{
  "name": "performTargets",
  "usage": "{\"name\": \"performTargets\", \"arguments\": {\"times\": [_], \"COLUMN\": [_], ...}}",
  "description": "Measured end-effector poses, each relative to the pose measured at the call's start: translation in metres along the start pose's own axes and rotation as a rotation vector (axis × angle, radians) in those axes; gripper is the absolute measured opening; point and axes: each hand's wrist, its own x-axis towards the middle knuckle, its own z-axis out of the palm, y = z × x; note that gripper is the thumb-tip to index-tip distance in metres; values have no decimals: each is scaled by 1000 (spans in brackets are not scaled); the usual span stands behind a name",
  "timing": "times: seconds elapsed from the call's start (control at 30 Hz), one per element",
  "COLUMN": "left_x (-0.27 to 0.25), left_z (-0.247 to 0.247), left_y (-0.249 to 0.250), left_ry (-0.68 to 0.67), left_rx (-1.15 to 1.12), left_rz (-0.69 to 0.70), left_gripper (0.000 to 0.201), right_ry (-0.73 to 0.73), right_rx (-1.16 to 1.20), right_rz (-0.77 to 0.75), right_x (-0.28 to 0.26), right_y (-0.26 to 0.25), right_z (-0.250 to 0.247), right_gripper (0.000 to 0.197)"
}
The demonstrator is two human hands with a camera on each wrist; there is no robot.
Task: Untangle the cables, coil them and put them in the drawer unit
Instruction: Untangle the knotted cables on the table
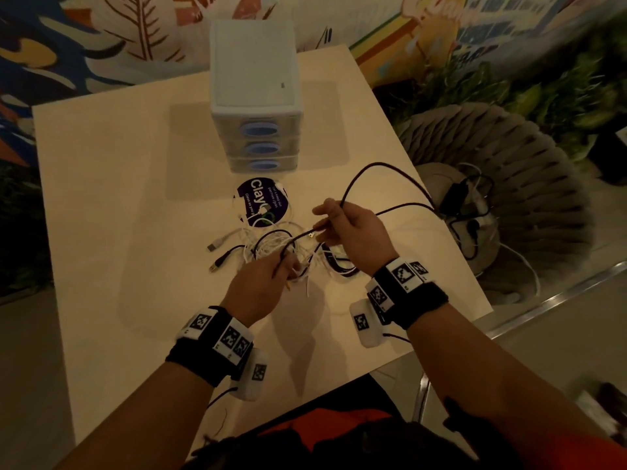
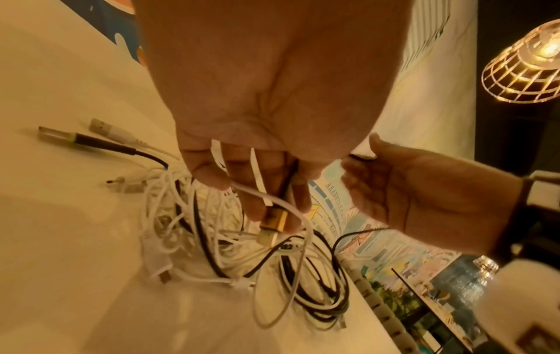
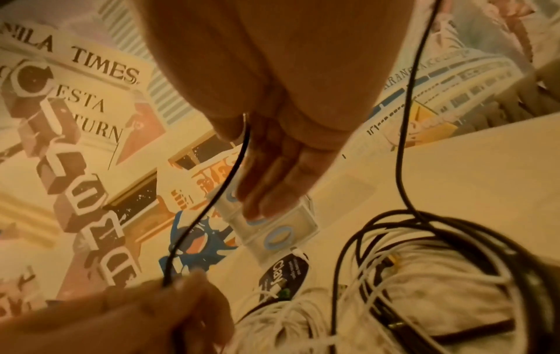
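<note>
A tangle of white and black cables (image 1: 271, 245) (image 2: 212, 239) lies mid-table in front of the white drawer unit (image 1: 254, 96), whose three blue-handled drawers are closed. My left hand (image 1: 261, 283) hovers over the tangle, its fingers (image 2: 257, 191) curled round a white cable and a gold plug (image 2: 274, 218) on the black cable. My right hand (image 1: 356, 232) is raised to the right and pinches the same black cable (image 3: 212, 191) under its thumb. From there the cable arcs up in a loop (image 1: 383, 166) and drops back into the pile.
A round purple "Clay" sticker (image 1: 261, 201) lies between the tangle and the drawer unit. Two loose USB plugs (image 1: 217, 252) stick out left of the pile. Beyond the table's right edge stands a ribbed grey stool (image 1: 526, 157) with a charger and cords on it.
</note>
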Motion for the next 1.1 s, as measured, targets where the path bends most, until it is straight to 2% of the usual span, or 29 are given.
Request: {"name": "performTargets", "arguments": {"times": [0.07, 0.1, 0.2, 0.23, 0.3, 0.37, 0.43, 0.47, 0.53, 0.57, 0.6, 0.67, 0.77, 0.83, 0.93, 1.1], "left_x": [-1, -1, 1, 1, 1, 1, 1, 1, 1, 1, 1, -1, -3, -3, 1, 18], "left_z": [-2, -3, -9, -12, -17, -20, -22, -23, -28, -31, -35, -44, -54, -54, -44, -15], "left_y": [8, 10, 10, 8, 2, -4, -10, -14, -22, -24, -25, -20, -5, 10, 35, 54], "left_ry": [87, 130, 190, 195, 218, 279, 364, 409, 503, 548, 586, 627, 593, 498, 331, 98], "left_rx": [-146, -253, -537, -575, -601, -608, -605, -595, -585, -588, -601, -592, -450, -357, -334, -194], "left_rz": [-21, -43, -99, -89, -71, -56, -62, -77, -111, -123, -133, -129, -82, -55, -17, -16], "left_gripper": [36, 36, 36, 36, 35, 34, 33, 32, 32, 32, 32, 29, 17, 18, 22, 66], "right_ry": [-96, -162, -305, -284, -137, 81, 274, 337, 357, 328, 289, 216, 127, 86, 53, -71], "right_rx": [-71, -129, -421, -490, -509, -407, -277, -235, -193, -185, -188, -247, -389, -363, -284, -237], "right_rz": [119, 138, 68, 67, 125, 179, 168, 149, 114, 82, 23, -122, -238, -223, -151, -103], "right_x": [-6, -11, -27, -31, -36, -35, -32, -28, -20, -16, -12, -6, 3, 11, 22, 28], "right_y": [1, 3, 19, 27, 43, 54, 60, 62, 61, 58, 55, 44, 26, 14, 2, -8], "right_z": [-5, -10, -26, -32, -43, -57, -71, -78, -89, -92, -95, -94, -85, -76, -66, -57], "right_gripper": [48, 50, 42, 42, 44, 42, 39, 44, 55, 54, 45, 12, 13, 17, 19, 19]}}
